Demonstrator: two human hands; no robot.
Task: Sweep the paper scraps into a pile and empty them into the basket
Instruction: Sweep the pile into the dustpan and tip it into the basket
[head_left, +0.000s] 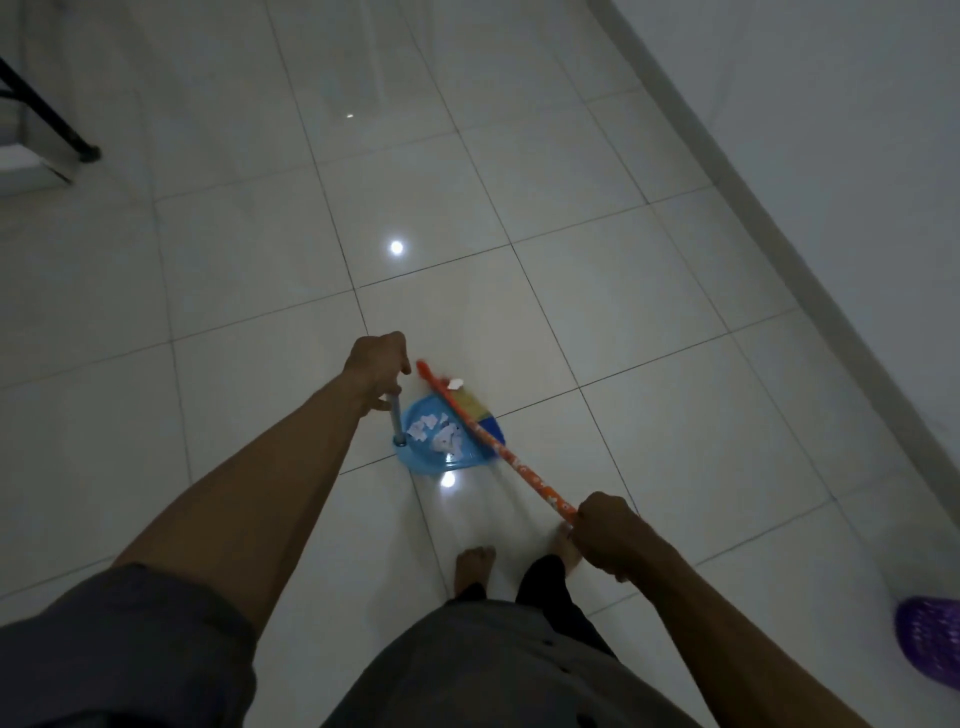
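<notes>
A blue dustpan (423, 457) sits on the white tiled floor in front of my feet, with several white paper scraps (441, 434) lying in it. My left hand (376, 366) grips the top of the dustpan's upright handle (396, 415). My right hand (608, 530) grips the orange patterned broom handle (511, 462), which slants across the pan. The broom's yellow and blue bristles (480, 415) are at the pan's far right edge, blurred. One scrap (455, 384) shows beside the bristles. The purple basket (930, 634) stands at the lower right edge, partly cut off.
A wall with a skirting runs diagonally along the right (779, 234). A black furniture leg (52, 111) and a white object stand at the upper left. My bare feet (475, 564) are just behind the dustpan. Glossy tiles reflect ceiling lights.
</notes>
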